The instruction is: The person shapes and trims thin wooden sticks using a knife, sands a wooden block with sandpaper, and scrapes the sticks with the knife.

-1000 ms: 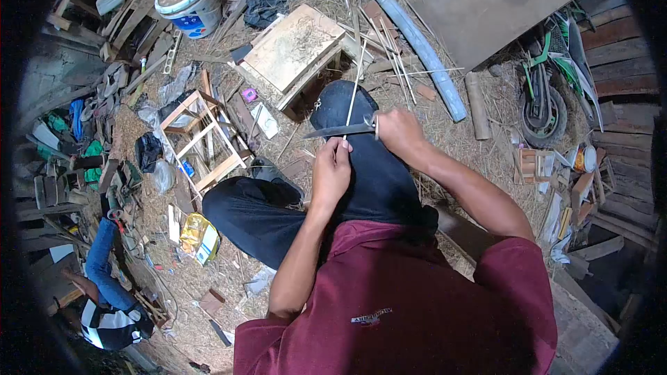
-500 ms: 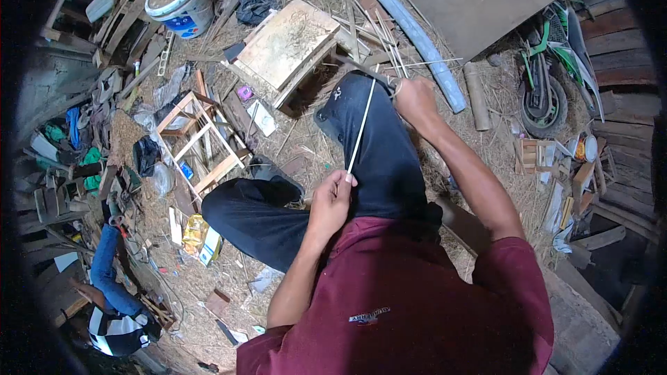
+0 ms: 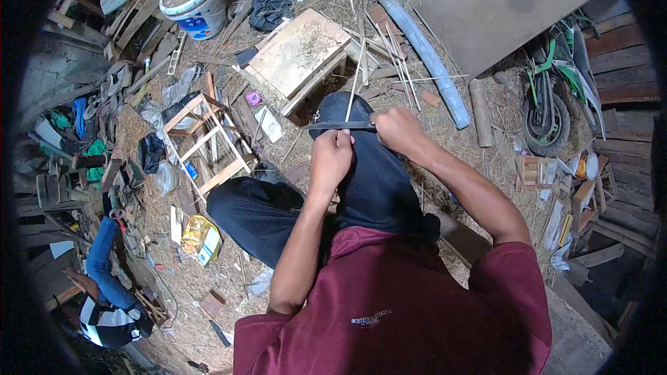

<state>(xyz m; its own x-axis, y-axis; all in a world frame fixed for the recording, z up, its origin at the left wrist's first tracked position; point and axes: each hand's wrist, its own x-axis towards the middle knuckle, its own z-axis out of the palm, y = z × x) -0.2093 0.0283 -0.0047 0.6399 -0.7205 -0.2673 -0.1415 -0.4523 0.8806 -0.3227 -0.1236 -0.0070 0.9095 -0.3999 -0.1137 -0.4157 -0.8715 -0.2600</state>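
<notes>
My left hand (image 3: 331,157) is closed with thumb and fingers pinched on the near end of a thin pale wooden stick (image 3: 356,82). The stick points away from me over my raised knee, toward the low wooden bench. In my right hand (image 3: 397,130), closed in a fist, is the handle end of a knife (image 3: 339,126) with a dark, long blade. This blade lies crosswise over the stick, just beyond my left fingertips. The handle is mostly hidden by my fist. Both hands are above my dark trouser leg (image 3: 375,180).
Ahead stands a low wooden bench (image 3: 299,52), with several thin sticks and a grey-blue pipe (image 3: 424,59) to its right. A small wooden frame (image 3: 208,142) and a white bucket (image 3: 193,3) are on the left. Another person (image 3: 111,292) sits at lower left. A motorbike wheel (image 3: 545,121) is right.
My left hand has moved forward along my leg, with the stick reaching farther out. The knife has come back toward me and now lies across the stick near the left fingers.
</notes>
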